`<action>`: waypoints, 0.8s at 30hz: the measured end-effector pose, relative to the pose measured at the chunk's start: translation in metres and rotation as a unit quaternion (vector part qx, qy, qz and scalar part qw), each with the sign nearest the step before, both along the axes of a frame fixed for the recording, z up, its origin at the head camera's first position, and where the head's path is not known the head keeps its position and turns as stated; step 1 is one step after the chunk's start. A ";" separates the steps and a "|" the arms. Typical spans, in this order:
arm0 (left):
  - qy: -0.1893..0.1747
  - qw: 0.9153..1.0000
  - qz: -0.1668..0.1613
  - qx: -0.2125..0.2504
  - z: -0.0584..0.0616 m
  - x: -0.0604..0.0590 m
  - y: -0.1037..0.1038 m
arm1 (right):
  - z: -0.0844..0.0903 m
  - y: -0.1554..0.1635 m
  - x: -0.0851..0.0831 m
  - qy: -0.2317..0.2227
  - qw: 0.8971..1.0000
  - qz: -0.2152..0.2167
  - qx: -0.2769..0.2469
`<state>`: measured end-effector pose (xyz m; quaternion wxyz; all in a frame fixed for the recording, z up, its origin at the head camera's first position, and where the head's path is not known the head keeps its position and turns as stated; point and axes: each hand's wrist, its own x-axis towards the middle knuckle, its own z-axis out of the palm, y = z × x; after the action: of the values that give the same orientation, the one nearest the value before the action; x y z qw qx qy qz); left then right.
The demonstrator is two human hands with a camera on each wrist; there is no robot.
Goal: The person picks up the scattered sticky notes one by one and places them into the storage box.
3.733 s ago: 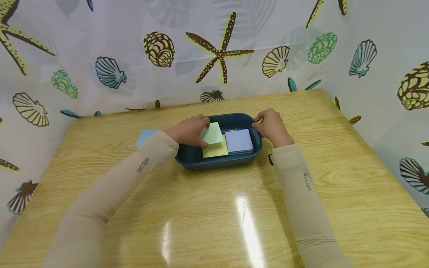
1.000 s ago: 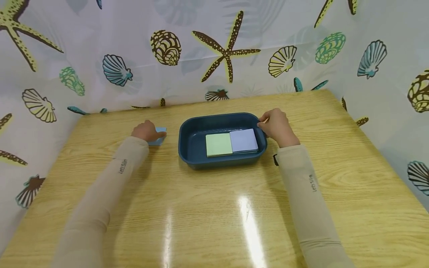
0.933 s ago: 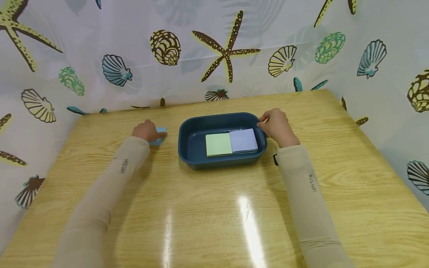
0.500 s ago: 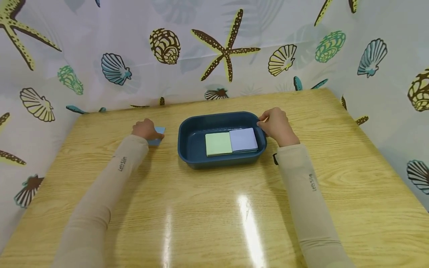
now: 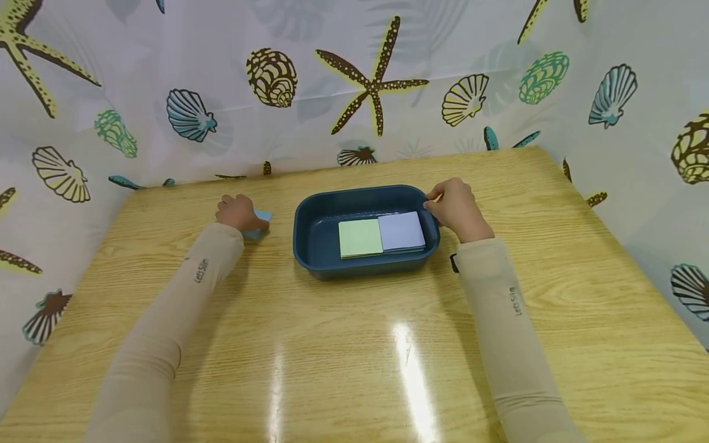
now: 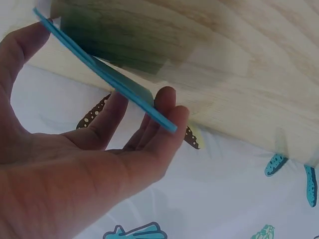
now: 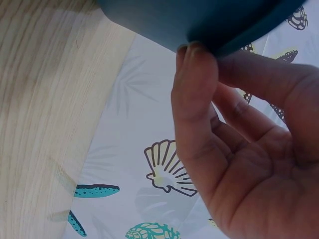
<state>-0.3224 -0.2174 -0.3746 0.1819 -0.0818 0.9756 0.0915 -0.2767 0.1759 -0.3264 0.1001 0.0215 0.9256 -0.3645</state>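
Note:
At the left of the table, my left hand (image 5: 239, 214) grips a blue sticky-note pad (image 5: 261, 223) by opposite edges. The left wrist view shows that pad (image 6: 112, 79) edge-on and tilted, thumb at one end and fingers at the other. Right of it stands a dark blue tray (image 5: 365, 268). My right hand (image 5: 457, 210) pinches its right rim between thumb and fingers; the right wrist view shows the tray wall (image 7: 154, 25) at the fingertips. Inside lie a pale green pad (image 5: 360, 238) and, touching its right side, a lavender pad (image 5: 401, 231) on top of a stack.
The tray's left part shows bare floor (image 5: 324, 237). A wooden table (image 5: 343, 344) runs beneath everything, with a light glare in front. A shell-and-starfish patterned cloth (image 5: 310, 132) hangs behind and along both sides.
Earlier my left hand held the green pad over a yellow one in the tray; the green pad now lies there. That hand moved left to the blue pad and tilted it. The right hand stayed.

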 end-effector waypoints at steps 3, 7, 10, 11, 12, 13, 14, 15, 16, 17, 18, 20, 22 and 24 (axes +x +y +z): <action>0.000 1.000 -0.009 -0.005 0.005 0.001 0.000 | 0.001 0.000 0.000 0.000 1.000 0.001 0.001; -0.004 1.000 -0.012 0.004 0.013 0.005 0.001 | 0.002 0.001 -0.001 0.002 1.000 0.001 0.001; 0.002 1.000 -0.015 0.015 0.015 0.006 -0.001 | 0.002 0.001 -0.001 0.002 1.000 0.001 0.000; 0.008 1.000 -0.016 0.018 0.015 0.007 -0.002 | 0.002 0.001 -0.001 0.002 1.000 0.001 0.000; 0.016 0.999 -0.018 0.023 0.016 0.007 -0.003 | 0.002 0.001 -0.001 0.002 1.000 0.001 -0.001; 0.024 0.999 -0.019 0.030 0.017 0.007 -0.003 | 0.002 0.001 0.000 0.002 1.000 0.001 -0.002; 0.036 0.998 -0.024 0.035 0.019 0.007 -0.003 | 0.001 0.001 0.000 0.001 1.000 0.001 -0.003; 0.048 0.998 -0.027 0.042 0.022 0.007 -0.003 | 0.001 0.001 0.000 0.002 1.000 0.001 -0.004; 0.061 0.996 -0.030 0.052 0.026 0.008 -0.002 | 0.001 0.000 0.000 0.002 1.000 0.001 -0.005; 0.073 0.995 -0.033 0.060 0.029 0.008 0.000 | 0.000 0.000 0.000 0.003 1.000 0.001 -0.005; 0.087 0.993 -0.038 0.072 0.033 0.008 0.002 | 0.000 0.000 0.000 0.002 1.000 0.000 -0.005; 0.117 0.988 -0.051 0.090 0.042 0.010 0.009 | 0.000 0.000 0.000 0.002 1.000 0.000 -0.005; 0.142 0.981 -0.065 0.111 0.050 0.012 0.019 | 0.000 0.000 0.000 0.001 1.000 -0.001 -0.005; 0.164 0.974 -0.088 0.128 0.057 0.015 0.031 | 0.001 -0.001 0.000 0.001 1.000 -0.001 -0.005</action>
<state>-0.3079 -0.1864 -0.3174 0.0359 0.0448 0.9758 0.2110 -0.2762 0.1752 -0.3256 0.0989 0.0220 0.9238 -0.3692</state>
